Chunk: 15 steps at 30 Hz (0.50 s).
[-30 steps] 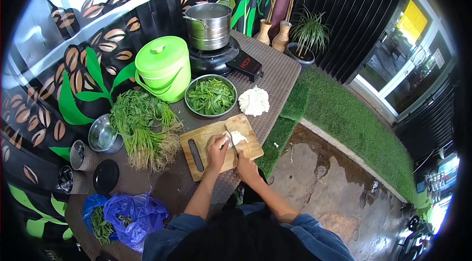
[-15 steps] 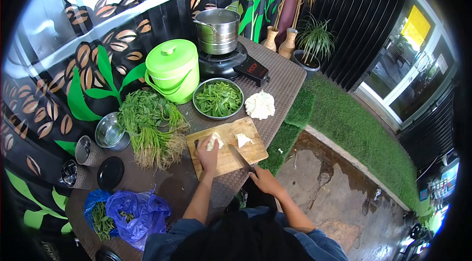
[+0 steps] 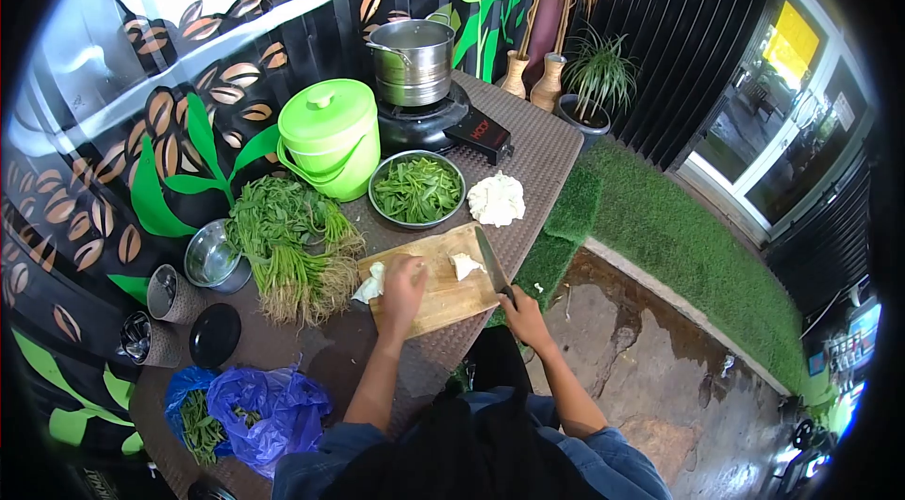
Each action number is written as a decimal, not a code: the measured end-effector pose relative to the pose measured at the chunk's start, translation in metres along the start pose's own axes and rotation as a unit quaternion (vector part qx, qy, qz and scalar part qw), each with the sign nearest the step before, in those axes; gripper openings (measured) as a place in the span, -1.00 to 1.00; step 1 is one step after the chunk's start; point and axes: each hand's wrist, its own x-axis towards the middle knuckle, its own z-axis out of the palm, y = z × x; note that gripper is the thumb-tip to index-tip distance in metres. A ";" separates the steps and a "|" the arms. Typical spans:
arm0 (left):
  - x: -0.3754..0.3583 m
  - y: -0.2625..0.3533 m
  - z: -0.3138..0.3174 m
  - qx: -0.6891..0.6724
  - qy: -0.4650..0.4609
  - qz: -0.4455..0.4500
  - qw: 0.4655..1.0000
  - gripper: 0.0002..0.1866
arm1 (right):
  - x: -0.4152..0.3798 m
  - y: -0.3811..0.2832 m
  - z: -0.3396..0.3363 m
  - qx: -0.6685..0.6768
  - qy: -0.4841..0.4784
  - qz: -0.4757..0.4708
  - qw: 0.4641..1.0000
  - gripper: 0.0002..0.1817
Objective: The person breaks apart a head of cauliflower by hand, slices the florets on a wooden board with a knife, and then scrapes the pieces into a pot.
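My right hand grips the handle of a kitchen knife, its blade pointing away along the right edge of the wooden cutting board. Over the board's left half is my left hand, fingers loosely bent and slightly blurred, with nothing visible in them. Just left of it, a white chunk of food overhangs the board's left edge. A smaller white piece lies on the board between the hands. Behind the board sit a metal bowl of cut green leaves and a white lumpy heap.
To the left are a bunch of rooted greens, a metal bowl, a black lid and blue plastic bags. A green lidded bucket and a pot on a burner stand behind. The table's edge runs along the right.
The white chunk has moved left to the board's edge, and my left hand has come off it. My right hand has carried the knife right and away from me, to the board's right edge.
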 end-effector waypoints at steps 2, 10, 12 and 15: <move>0.007 0.010 0.028 -0.118 -0.116 0.070 0.984 -0.75 | 0.001 0.017 0.001 -0.005 0.011 0.016 1.000 -0.74; 0.018 0.004 0.076 -0.199 -0.220 0.069 0.952 -0.77 | -0.014 0.021 -0.013 -0.033 0.015 0.015 0.999 -0.70; 0.018 0.003 0.076 -0.223 -0.245 0.021 0.943 -0.78 | -0.019 0.014 -0.013 -0.058 0.024 0.010 0.998 -0.69; 0.014 -0.012 0.087 -0.311 -0.247 -0.042 0.917 -0.80 | -0.020 0.003 -0.013 -0.023 -0.009 0.065 0.998 -0.68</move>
